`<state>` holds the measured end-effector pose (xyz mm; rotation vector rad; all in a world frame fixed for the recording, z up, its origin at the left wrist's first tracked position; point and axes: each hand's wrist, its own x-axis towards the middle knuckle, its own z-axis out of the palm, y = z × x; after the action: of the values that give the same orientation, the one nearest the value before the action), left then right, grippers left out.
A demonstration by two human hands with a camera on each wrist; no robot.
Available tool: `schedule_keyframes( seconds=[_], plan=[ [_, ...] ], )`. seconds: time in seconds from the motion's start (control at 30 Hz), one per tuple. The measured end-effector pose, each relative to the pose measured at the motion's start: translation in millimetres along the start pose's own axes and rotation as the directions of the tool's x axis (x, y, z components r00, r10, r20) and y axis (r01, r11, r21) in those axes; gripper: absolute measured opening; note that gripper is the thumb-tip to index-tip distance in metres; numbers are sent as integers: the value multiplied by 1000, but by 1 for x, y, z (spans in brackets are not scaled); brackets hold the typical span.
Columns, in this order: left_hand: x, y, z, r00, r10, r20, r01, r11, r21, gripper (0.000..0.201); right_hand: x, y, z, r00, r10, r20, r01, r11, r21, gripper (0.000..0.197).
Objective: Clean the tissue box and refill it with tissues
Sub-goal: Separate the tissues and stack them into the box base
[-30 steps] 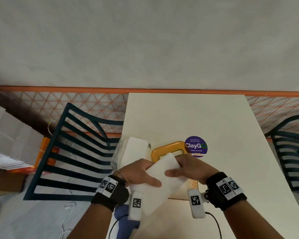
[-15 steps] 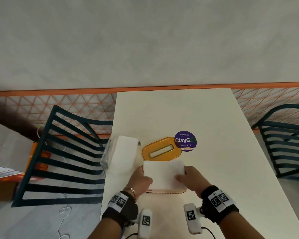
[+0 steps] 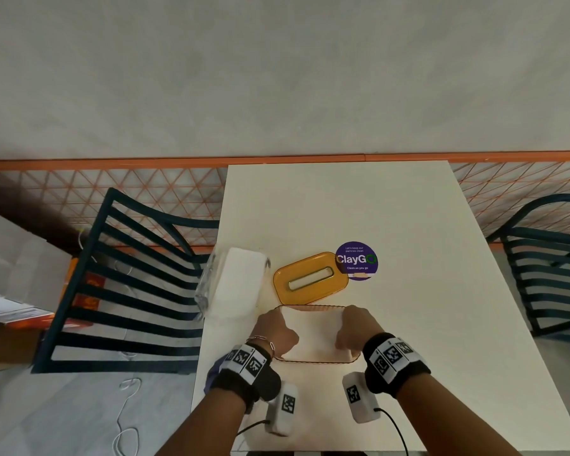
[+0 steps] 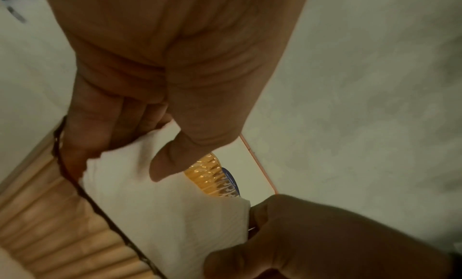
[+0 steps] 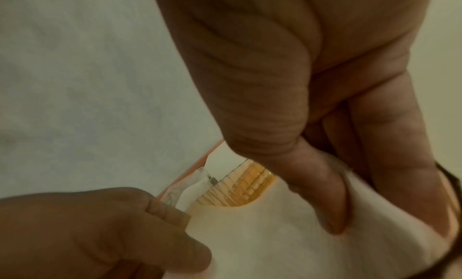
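Note:
A translucent orange ribbed tissue box base (image 3: pixel 313 361) stands open on the white table near me. A white tissue stack (image 3: pixel 313 334) lies in its opening. My left hand (image 3: pixel 277 334) pinches the stack's left end and my right hand (image 3: pixel 351 330) pinches its right end. In the left wrist view the thumb lies on top of the tissue stack (image 4: pixel 162 214), with the fingers (image 4: pixel 100 129) under its edge by the ribbed wall (image 4: pixel 62 224). In the right wrist view the thumb presses the tissue stack (image 5: pixel 287 243). The orange slotted lid (image 3: pixel 310 278) lies just beyond the base.
A clear-wrapped pack of white tissues (image 3: pixel 234 284) lies at the table's left edge. A purple round sticker (image 3: pixel 356 261) sits beside the lid. Dark slatted chairs stand left (image 3: pixel 129 281) and right (image 3: pixel 553 268). A blue object (image 3: pixel 214 373) shows under my left wrist.
Both hands have carried the tissue stack from the air above the table down into the open box base, and now sit lower at its two ends.

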<state>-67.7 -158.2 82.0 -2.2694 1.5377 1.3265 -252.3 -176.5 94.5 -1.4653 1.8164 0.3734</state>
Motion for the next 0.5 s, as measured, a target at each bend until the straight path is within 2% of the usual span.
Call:
schedule_keyframes(
  seconds=[0.13, 0.3, 0.5],
  plan=[
    [0, 4, 3, 999, 11, -48, -8, 997, 76, 35, -1, -5, -2, 1000, -9, 6, 10, 1000, -15, 52],
    [-4, 3, 8, 994, 26, -102, -18, 997, 78, 48, -4, -1, -3, 999, -24, -28, 24, 1000, -5, 29],
    [-7, 2, 11, 990, 49, -135, -35, 993, 109, 53, -9, -1, 2, 993, -37, -113, 28, 997, -79, 31]
  ],
)
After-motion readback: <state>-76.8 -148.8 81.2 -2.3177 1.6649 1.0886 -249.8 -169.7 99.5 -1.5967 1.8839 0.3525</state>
